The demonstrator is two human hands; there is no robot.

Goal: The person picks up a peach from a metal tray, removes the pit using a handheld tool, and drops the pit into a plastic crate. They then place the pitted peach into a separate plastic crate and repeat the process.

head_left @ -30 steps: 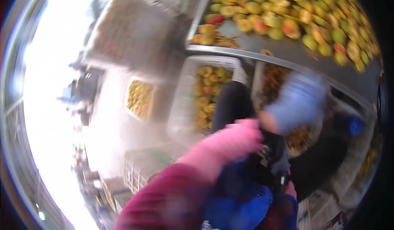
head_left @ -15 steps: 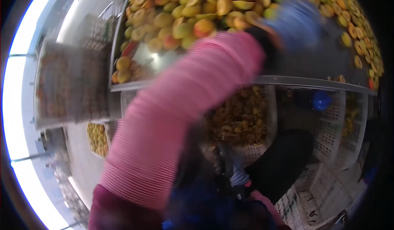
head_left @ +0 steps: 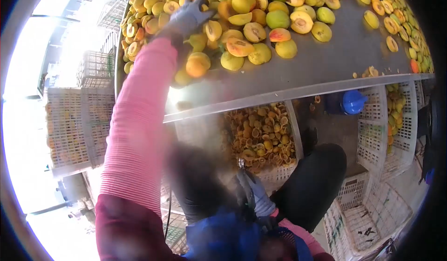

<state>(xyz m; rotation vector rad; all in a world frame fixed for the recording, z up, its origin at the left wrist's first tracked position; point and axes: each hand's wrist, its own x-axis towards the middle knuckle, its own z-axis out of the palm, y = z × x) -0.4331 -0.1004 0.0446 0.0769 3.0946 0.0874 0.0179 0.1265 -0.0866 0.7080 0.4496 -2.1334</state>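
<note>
My left hand [head_left: 190, 16], in a blue-grey glove, reaches over the fruit at the left of the metal table [head_left: 335, 58]. Its fingers are spread and bent, with a gap between thumb and forefinger, right at the yellow peaches [head_left: 198, 64]. Around it lie whole peaches and cut peach halves [head_left: 240, 46], some showing the stone. Low in front of my body, my right hand [head_left: 261, 199], gloved alike, is wrapped round a dark-handled hand tool with a metal tip [head_left: 241, 163]. The tool's exact kind I cannot tell.
Below the table edge stands a crate of peach scraps [head_left: 263, 135]. A blue plastic object [head_left: 354, 101] sits beside white crates [head_left: 372, 130] at the right. Stacked crates [head_left: 70, 126] with fruit rise at the left. My dark-clad knee [head_left: 321, 168] is close to the scrap crate.
My left hand has swept from the right part of the table to the fruit at the left. My right hand stays low with the tool.
</note>
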